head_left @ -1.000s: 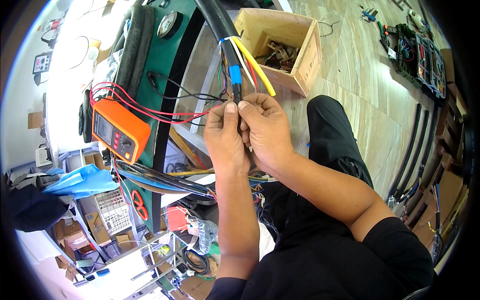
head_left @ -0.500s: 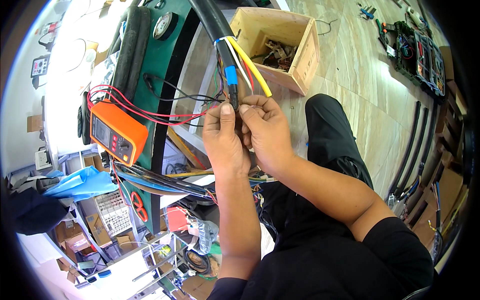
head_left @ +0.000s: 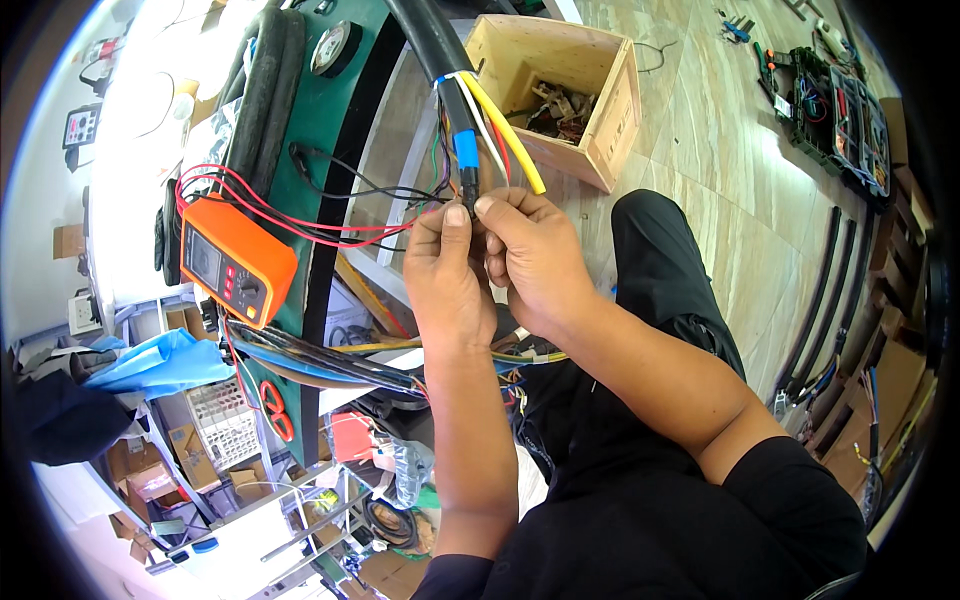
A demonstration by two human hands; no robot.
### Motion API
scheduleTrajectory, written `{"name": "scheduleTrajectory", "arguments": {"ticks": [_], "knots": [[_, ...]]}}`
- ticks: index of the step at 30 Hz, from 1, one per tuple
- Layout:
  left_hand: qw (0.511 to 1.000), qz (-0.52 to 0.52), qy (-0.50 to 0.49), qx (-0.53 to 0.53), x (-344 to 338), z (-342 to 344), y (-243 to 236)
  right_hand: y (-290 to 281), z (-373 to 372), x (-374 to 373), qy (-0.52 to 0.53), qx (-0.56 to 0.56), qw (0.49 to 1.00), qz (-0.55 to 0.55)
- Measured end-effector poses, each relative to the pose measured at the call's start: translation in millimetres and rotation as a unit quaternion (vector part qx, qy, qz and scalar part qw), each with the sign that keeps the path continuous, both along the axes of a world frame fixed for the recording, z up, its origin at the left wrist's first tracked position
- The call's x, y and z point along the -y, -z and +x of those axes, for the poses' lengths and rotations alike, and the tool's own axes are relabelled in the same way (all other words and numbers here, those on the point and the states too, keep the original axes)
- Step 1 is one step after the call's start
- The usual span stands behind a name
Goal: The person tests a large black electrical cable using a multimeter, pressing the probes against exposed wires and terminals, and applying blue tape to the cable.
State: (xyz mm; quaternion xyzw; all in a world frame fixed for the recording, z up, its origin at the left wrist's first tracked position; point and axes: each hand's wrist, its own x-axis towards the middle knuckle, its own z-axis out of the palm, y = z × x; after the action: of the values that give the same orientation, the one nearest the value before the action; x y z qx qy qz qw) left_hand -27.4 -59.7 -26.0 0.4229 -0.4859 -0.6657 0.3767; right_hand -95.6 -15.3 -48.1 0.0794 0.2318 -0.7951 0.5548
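Note:
A thick black cable (head_left: 420, 35) comes down from the top and splits into thinner branches. One black branch carries a band of blue tape (head_left: 466, 149) and ends in a small black connector (head_left: 470, 188). My left hand (head_left: 447, 265) pinches this connector between thumb and fingers. Against its other side, my right hand (head_left: 540, 255) is closed, thumb and forefinger at the connector's lower end. The fingers hide that end. Yellow (head_left: 510, 135), white and red wires hang beside my right hand. Red test leads (head_left: 300, 232) run from an orange multimeter (head_left: 238, 262) to my left hand, where their tips are hidden.
The multimeter rests on a green-topped bench (head_left: 325, 110) at left, with orange-handled scissors (head_left: 276, 410) nearer me. A wooden box (head_left: 610, 125) holding scraps stands on the floor ahead. An open toolbox (head_left: 835, 120) lies far right, and black cables (head_left: 815, 300) lie along the right.
Both hands stay closed at the connector. The cable and connector have shifted very slightly to the right in view, and my right hand's fingers have moved a little.

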Motion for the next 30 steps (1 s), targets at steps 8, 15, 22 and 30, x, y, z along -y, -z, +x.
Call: {"name": "scheduleTrajectory", "arguments": {"ticks": [8,15,22,30], "knots": [[1.0,-0.017,0.021,-0.001,1.7,1.6,1.8,-0.9,-1.2,7.3,0.019,-0.023,0.999,0.019],[1.0,-0.016,0.026,-0.002,0.0,1.0,1.0,-0.1,1.7,3.8,0.023,-0.057,0.998,0.025],[1.0,-0.016,0.02,0.001,-1.5,-1.8,-1.0,8.8,0.5,-0.1,0.018,-0.076,0.997,0.008],[1.0,-0.022,0.016,0.006,-0.1,-1.7,-1.2,3.4,-5.5,4.7,-0.008,-0.055,0.998,0.017]]}}
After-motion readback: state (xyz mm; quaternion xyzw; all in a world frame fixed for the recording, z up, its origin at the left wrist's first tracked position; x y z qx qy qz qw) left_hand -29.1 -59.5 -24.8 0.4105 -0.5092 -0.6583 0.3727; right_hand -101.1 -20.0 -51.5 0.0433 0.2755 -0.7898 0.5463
